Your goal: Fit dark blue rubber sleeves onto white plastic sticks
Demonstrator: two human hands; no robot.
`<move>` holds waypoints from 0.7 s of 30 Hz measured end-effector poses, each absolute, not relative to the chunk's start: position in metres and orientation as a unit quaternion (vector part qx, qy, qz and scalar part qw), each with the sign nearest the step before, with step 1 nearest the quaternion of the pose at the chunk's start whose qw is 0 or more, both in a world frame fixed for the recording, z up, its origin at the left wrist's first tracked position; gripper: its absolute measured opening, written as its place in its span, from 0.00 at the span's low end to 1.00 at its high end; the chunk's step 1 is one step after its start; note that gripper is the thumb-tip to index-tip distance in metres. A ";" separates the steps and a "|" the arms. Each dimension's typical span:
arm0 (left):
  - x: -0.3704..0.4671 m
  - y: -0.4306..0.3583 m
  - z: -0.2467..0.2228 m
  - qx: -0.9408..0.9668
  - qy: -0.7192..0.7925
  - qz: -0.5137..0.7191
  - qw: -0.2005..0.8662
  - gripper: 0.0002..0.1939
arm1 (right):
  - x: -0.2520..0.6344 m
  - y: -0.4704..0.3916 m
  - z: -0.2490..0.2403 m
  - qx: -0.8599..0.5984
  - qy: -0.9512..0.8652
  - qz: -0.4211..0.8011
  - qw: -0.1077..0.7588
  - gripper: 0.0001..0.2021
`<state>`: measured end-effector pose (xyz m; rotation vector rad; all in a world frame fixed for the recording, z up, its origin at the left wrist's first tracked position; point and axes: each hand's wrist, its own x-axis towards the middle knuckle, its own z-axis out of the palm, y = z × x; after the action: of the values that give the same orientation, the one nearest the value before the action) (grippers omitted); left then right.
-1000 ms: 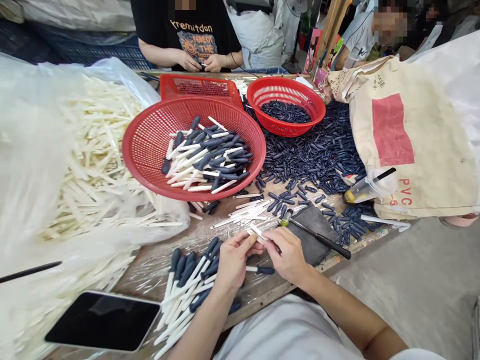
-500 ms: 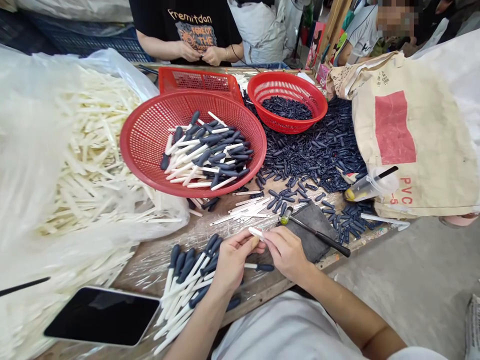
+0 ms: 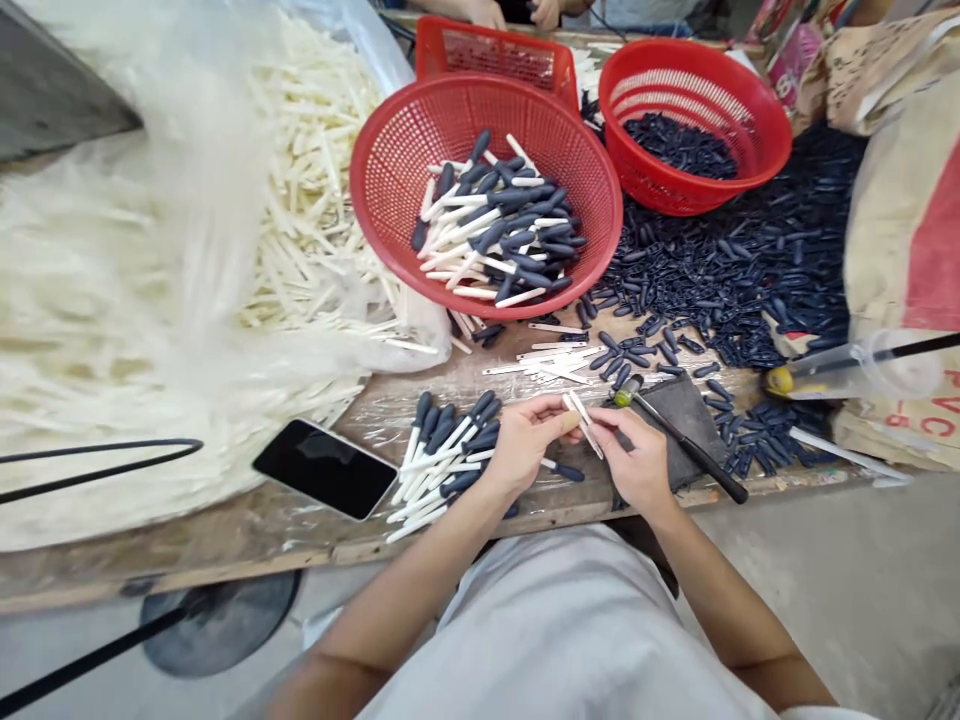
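Over the front of the table, my left hand [image 3: 534, 440] is closed, pinching thin white plastic strips [image 3: 582, 420] between thumb and fingers. My right hand [image 3: 631, 460] is closed on the lower end of the same strips; they look like two lying together, though the fingers partly cover them. Beside my left hand lies a pile of white sticks with dark blue handles [image 3: 442, 455]. Just beyond the hands are loose white strips [image 3: 551, 362] and dark blue handle pieces [image 3: 628, 352]. A hammer [image 3: 694, 450] rests on a dark slab [image 3: 684, 408] near my right hand.
A red basket [image 3: 375, 170] holds handled sticks; a smaller red basket [image 3: 694, 85] holds dark blue pieces. White strips [image 3: 315, 200] heap at left. A phone [image 3: 326, 468] lies near the front edge. A plastic cup [image 3: 847, 370] and a sack [image 3: 885, 250] are right. Another person's hands show at top.
The view has tilted down and shifted left, so the table appears higher and further right. The strips have turned from nearly flat to slanting downward between my hands, both still holding them.
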<state>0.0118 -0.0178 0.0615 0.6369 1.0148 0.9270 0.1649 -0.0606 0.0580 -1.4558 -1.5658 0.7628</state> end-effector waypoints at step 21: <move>-0.002 -0.026 0.062 0.398 0.523 0.411 0.632 0.09 | 0.160 -0.060 0.060 -0.495 -0.767 0.182 0.366 0.15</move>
<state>-0.0019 -0.0257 0.0616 0.9118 1.1972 0.9400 0.1603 -0.0602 0.0597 -1.2732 -1.9715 0.4675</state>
